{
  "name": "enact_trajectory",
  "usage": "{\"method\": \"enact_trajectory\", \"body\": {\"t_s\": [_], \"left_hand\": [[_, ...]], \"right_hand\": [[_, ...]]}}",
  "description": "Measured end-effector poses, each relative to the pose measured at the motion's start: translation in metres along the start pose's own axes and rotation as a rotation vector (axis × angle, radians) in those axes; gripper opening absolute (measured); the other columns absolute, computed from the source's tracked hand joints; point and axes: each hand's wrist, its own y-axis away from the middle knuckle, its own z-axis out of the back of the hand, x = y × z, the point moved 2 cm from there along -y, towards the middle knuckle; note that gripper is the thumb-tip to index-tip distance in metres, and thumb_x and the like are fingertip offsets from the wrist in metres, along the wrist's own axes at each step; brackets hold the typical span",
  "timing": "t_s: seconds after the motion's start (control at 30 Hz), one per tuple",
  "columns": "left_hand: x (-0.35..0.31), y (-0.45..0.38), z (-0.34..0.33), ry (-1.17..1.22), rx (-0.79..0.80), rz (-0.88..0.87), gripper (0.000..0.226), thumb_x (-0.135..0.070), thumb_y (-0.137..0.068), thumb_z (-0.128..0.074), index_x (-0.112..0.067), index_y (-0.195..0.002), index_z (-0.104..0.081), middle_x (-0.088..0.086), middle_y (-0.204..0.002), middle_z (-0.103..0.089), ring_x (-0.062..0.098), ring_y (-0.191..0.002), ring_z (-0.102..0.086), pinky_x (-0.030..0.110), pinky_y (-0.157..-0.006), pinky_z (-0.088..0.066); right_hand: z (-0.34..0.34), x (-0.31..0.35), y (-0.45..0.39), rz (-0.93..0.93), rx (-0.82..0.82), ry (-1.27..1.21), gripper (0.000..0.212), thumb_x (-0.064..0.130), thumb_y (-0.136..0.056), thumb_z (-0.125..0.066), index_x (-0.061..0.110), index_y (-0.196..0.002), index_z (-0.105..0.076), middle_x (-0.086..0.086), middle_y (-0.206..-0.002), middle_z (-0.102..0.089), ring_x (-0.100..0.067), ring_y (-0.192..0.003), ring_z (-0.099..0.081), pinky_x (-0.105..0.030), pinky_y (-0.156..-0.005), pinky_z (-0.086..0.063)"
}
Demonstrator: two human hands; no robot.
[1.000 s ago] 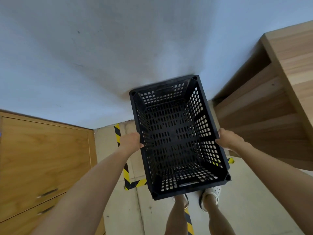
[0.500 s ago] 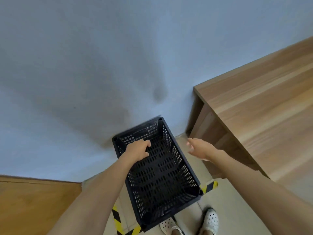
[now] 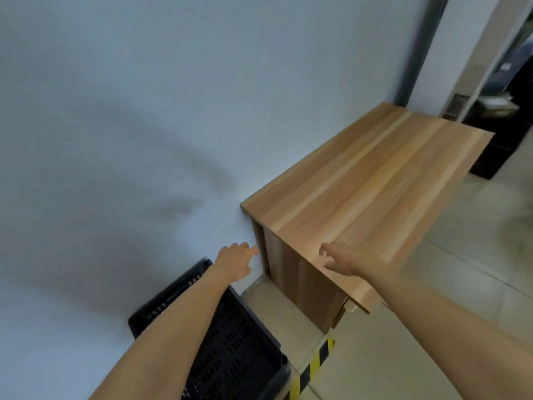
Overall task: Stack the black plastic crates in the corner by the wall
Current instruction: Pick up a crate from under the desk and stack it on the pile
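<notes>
Head view: left hand (image 3: 234, 262) and right hand (image 3: 343, 258) loose, empty, above black crate (image 3: 233, 345); no legible writing.

Both arms stretched forward, left hand (image 3: 235, 262) and right hand (image 3: 341, 258) empty, fingers loose

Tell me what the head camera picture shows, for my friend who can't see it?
Two empty hands, left hand and right hand, reach forward above a black crate on the floor by a pale wall. A wooden cabinet stands to the right.

Black perforated crate (image 3: 236, 350) sits on the floor against the wall.
</notes>
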Motion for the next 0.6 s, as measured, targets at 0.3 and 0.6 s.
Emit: {"method": "enact_trajectory", "body": {"t_s": [0.3,0.6], "left_hand": [[-0.208,-0.055,0.090,-0.125,-0.166,-0.300,0.046,-0.018,-0.093,-0.054,-0.027,-0.136,-0.041,0.001,-0.136,-0.047,0.023,-0.112,-0.052,0.032,-0.073,-0.042],[-0.450,-0.092,0.103,-0.243,-0.121,-0.677,0.049,-0.030,-0.092,-0.060,-0.027,-0.138,-0.045,0.003,-0.134,-0.049,0.027,-0.120,-0.051,0.038,-0.090,-0.047]], "right_hand": [[0.022,-0.198,0.138,-0.320,-0.086,-0.091,0.039,0.025,-0.094,-0.051,0.018,-0.133,-0.048,-0.008,-0.138,-0.051,-0.028,-0.123,-0.051,-0.038,-0.099,-0.044],[-0.036,-0.362,0.308,-0.674,-0.120,-0.265,0.037,0.023,-0.094,-0.052,0.015,-0.131,-0.051,-0.009,-0.136,-0.048,-0.029,-0.123,-0.050,-0.037,-0.099,-0.041]]}}
